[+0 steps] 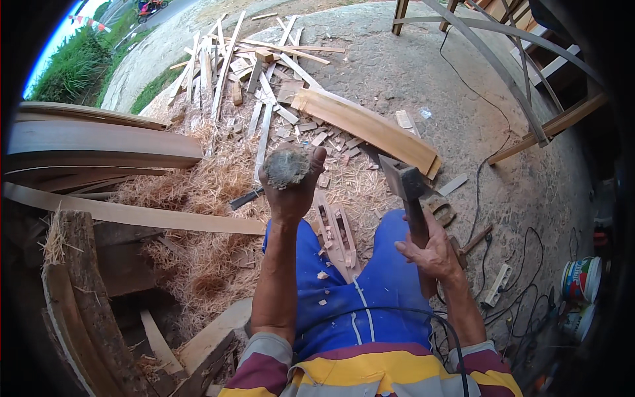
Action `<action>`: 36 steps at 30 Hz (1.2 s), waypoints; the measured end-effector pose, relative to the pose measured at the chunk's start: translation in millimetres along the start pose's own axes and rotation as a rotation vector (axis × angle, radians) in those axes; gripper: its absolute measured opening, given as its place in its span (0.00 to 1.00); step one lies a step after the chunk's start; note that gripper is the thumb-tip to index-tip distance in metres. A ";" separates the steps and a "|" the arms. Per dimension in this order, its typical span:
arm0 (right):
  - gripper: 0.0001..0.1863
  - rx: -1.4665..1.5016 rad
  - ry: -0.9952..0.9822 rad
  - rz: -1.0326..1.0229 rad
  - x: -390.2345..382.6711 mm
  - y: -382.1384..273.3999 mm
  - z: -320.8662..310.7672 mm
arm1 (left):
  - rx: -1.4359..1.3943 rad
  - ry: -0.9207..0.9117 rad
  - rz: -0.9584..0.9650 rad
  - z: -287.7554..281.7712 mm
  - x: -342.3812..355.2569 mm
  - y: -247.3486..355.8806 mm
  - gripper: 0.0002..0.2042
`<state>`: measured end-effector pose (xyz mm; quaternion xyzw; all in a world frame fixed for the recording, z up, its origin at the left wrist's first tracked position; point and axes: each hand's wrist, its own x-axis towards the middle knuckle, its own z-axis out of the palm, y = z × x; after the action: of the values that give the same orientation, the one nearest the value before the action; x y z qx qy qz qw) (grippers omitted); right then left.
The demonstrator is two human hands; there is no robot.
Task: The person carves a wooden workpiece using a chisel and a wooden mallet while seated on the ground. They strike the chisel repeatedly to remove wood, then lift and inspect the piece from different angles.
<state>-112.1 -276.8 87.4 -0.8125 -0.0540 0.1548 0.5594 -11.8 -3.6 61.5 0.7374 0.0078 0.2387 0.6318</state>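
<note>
Shavings heap (208, 238) spreading left of legs (393, 278) I'm viewing remotely. Broad plank (364, 126) lying beyond hands. Right hand (433, 251) closing round handle of metal-headed tool (411, 186), head pointing away. Wooden hand plane (335, 241) lying between legs. Left hand (291, 202) gripping round-ended wood piece (286, 167), grey end facing me, left of tool, apart.

striped shirt (377, 370): maroon, yellow, grey; sleeves (270, 349): grey-hemmed; trousers (390, 291): blue, white drawstring (363, 311)
</note>
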 end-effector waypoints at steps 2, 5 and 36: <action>0.28 0.435 -0.098 0.126 -2.9 1.0 9.2 | 0.087 -0.008 0.105 -1.9 -9.6 3.5 0.13; 0.28 0.433 -0.134 0.142 -8.7 3.1 17.3 | 0.290 -0.053 0.182 -3.0 -23.6 -22.1 0.18; 0.32 -0.236 0.224 -0.665 -17.2 -44.6 23.7 | 0.446 -0.086 0.542 10.5 -54.9 -38.4 0.13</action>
<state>-131.9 -243.7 124.3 -0.8214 -0.2712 -0.1327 0.4838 -45.5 -22.7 5.9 0.8419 -0.1626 0.3589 0.3687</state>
